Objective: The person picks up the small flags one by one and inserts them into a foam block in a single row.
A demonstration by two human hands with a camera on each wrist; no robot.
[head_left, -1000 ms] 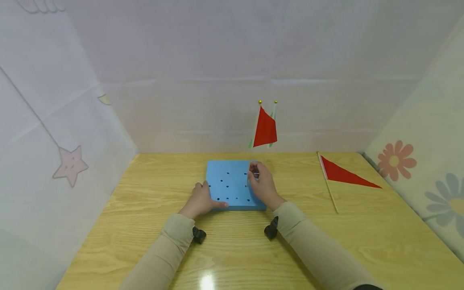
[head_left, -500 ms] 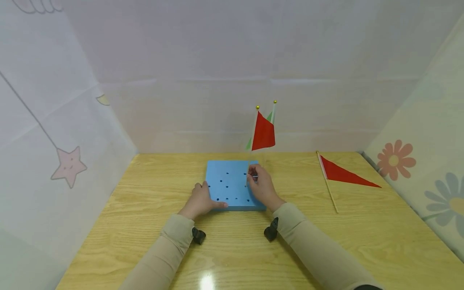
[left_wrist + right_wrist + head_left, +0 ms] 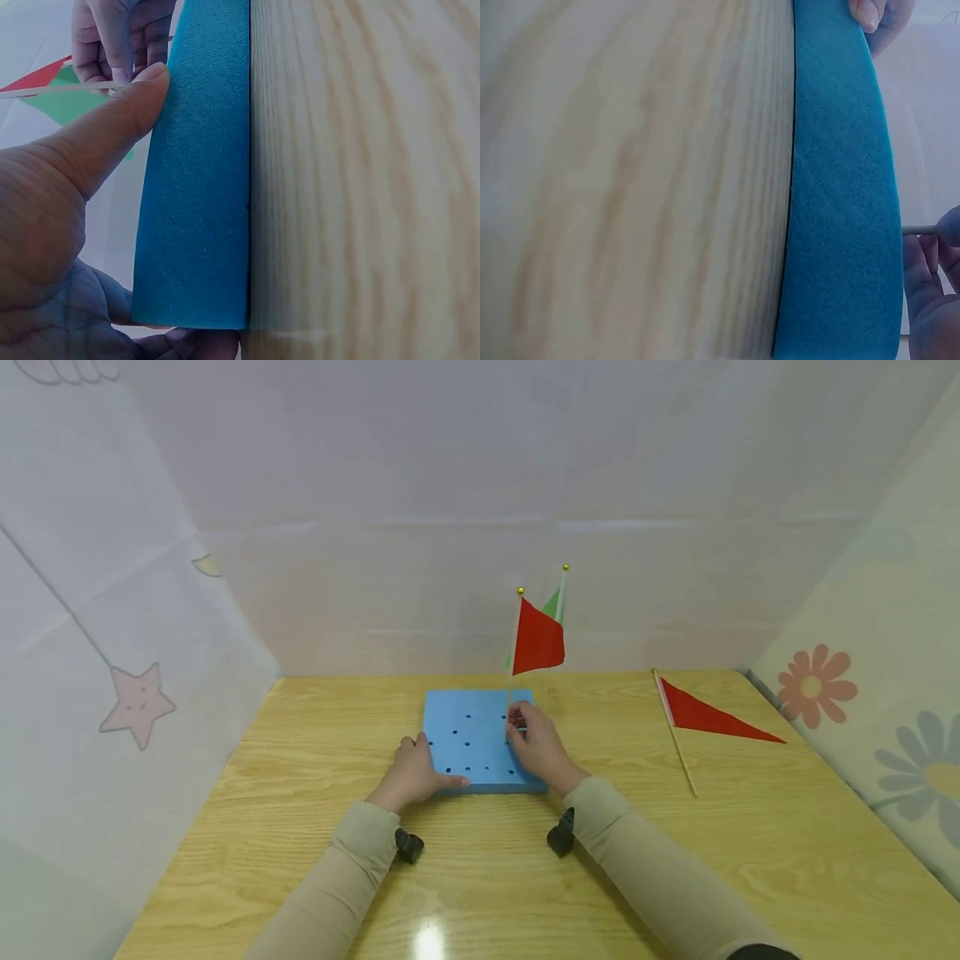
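In the head view, a blue foam block (image 3: pixel 486 703) with several dark holes lies on the table. My left hand (image 3: pixel 411 772) holds its near left corner, thumb along the front edge and fingers at the left side. My right hand (image 3: pixel 542 747) pinches the thin stick of a small red flag (image 3: pixel 537 639) topped by a gold ball. The stick stands nearly upright, its lower end right at a hole on the block's right side. Behind it rises a green flag (image 3: pixel 552 605) on a white pole, partly hidden. In the right wrist view, the pinched stick (image 3: pixel 919 230) shows above the foam.
To the right, a second red flag (image 3: pixel 708 714), triangular, lies flat with its wooden stick on the wood-grain table (image 3: pixel 480 877). White patterned cloth walls (image 3: pixel 420 527) enclose the back and both sides.
My right hand has brought the red flag lower and a little to the left, so more of the green flag shows behind it. The left hand keeps its place on the foam block.
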